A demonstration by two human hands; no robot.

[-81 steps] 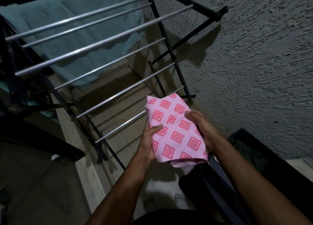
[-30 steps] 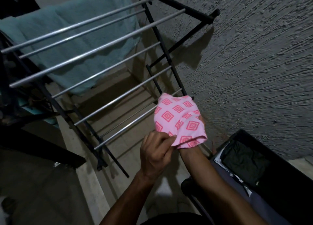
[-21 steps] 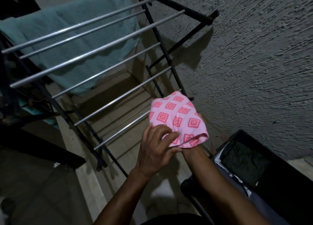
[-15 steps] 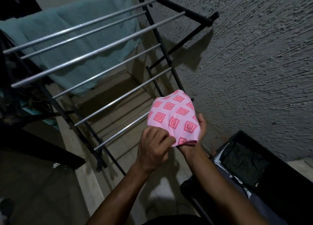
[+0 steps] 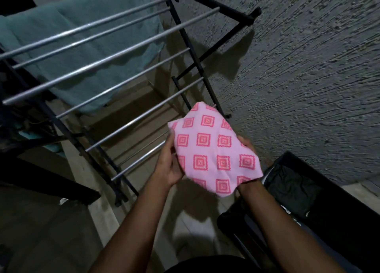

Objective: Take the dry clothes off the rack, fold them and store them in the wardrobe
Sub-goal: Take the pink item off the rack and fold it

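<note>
A folded pink cloth (image 5: pixel 213 151) printed with red diamond-shaped squares is held in the air between both hands, in front of the lower rails of the drying rack (image 5: pixel 123 71) and just above the floor (image 5: pixel 185 227). The left hand (image 5: pixel 169 163) grips its left edge, with the palm and curled fingers against the fabric; the fingertips are tucked behind the cloth and cannot be seen. The right hand (image 5: pixel 247 147) is mostly covered by the cloth: only a few fingers show at its right edge, curling onto the fabric, so its grip is on the cloth too.

A teal towel (image 5: pixel 86 52) hangs over the far rails of the rack, its left end cut off by the frame edge. The rack stands close to a rough plastered wall (image 5: pixel 308 67). At lower right, a dark container (image 5: pixel 333 221) holds dark clothing (image 5: pixel 292 190); in the dim light its outline and contents are hard to make out. The left side of the scene is in deep shadow.
</note>
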